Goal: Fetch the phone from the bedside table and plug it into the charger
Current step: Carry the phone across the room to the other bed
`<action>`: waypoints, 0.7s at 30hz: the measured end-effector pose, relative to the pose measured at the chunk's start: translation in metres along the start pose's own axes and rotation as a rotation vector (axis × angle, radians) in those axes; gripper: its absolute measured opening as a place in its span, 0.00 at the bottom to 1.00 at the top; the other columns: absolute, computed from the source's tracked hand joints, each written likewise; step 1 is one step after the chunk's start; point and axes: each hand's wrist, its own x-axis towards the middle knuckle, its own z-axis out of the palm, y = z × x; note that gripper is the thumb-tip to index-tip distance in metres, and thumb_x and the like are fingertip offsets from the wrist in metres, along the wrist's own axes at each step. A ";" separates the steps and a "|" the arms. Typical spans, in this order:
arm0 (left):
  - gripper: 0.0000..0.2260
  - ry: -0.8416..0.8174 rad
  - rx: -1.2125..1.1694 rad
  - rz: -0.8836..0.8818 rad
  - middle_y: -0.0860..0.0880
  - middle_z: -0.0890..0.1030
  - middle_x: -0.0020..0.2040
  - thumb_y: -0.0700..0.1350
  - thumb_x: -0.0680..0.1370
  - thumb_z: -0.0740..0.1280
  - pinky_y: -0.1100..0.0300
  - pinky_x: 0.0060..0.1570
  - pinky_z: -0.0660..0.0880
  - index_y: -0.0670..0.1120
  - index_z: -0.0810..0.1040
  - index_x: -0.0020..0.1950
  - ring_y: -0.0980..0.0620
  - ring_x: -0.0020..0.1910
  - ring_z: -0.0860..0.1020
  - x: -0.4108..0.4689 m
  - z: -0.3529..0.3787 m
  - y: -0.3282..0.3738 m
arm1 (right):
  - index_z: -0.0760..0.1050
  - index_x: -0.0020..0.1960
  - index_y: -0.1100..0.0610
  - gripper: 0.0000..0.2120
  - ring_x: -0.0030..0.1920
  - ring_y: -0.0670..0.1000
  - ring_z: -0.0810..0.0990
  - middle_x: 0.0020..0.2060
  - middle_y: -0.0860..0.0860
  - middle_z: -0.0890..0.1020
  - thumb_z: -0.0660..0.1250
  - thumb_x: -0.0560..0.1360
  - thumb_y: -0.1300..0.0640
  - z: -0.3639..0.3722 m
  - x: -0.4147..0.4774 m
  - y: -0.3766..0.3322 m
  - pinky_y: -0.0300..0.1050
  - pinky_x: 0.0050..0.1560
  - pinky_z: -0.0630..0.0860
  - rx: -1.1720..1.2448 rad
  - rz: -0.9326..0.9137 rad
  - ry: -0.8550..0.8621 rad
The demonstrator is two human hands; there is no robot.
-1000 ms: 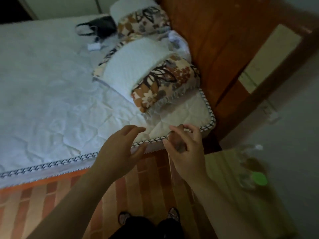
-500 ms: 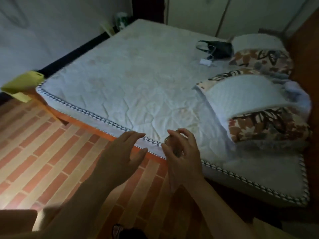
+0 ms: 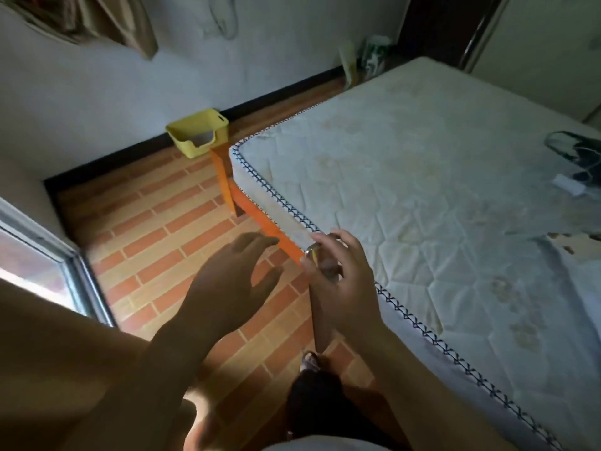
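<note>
My right hand point(image 3: 344, 288) is closed around a slim phone point(image 3: 320, 323), which I see nearly edge-on; its lower end sticks out below my palm. The hand hovers over the near edge of the mattress point(image 3: 422, 177). Just to its left, my left hand point(image 3: 234, 281) floats above the floor with fingers spread and nothing in it. A small white charger block point(image 3: 569, 185) with a cable lies on the bed at the far right, next to a black bag point(image 3: 577, 148).
A yellow plastic basket point(image 3: 199, 137) sits at the corner of the orange bed frame point(image 3: 257, 213). Striped orange floor point(image 3: 156, 229) runs to the left, bounded by a metal door or window frame point(image 3: 74, 271). Bags point(image 3: 370, 56) stand by the far wall.
The view has swung left, from the pillows and headboard toward the foot of the bed. Both hands keep their pose, the right still holding the phone.
</note>
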 end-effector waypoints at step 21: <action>0.19 0.078 0.095 -0.239 0.52 0.71 0.68 0.57 0.75 0.60 0.57 0.44 0.71 0.57 0.67 0.66 0.50 0.45 0.77 0.360 -0.151 -0.327 | 0.74 0.60 0.46 0.17 0.59 0.45 0.72 0.62 0.50 0.71 0.65 0.74 0.43 0.309 0.446 0.021 0.37 0.51 0.76 0.029 -0.122 -0.224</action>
